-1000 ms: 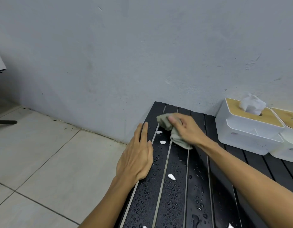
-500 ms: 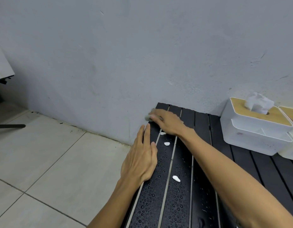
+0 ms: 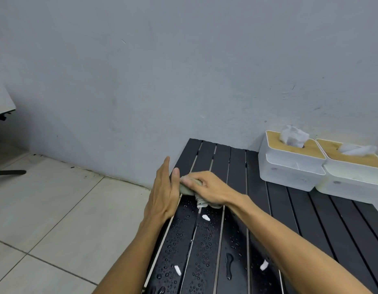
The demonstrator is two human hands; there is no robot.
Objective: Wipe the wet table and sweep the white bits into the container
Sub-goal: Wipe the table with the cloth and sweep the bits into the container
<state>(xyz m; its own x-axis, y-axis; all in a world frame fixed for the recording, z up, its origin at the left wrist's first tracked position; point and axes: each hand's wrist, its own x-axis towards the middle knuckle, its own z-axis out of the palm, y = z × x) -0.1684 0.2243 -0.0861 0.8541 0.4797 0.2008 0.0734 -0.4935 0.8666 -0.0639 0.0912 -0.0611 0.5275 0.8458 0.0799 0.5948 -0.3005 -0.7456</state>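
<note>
Left hand (image 3: 162,194): mine, bare, with long slim fingers and tendon ridges running down its back towards the wrist.
Left thumb (image 3: 175,174): rounded tip; the nail is too small for me to make out.
Right hand (image 3: 207,189): bare as well, knuckles standing out in a row, faint ridges across its back.
Left forearm (image 3: 128,255): uncovered all the way to the bottom edge of the view, lean and smooth.
Right forearm (image 3: 289,240): uncovered to the lower right corner, looking broader where it nears the lens.
Right wrist (image 3: 232,200): narrow, plain skin.
</note>
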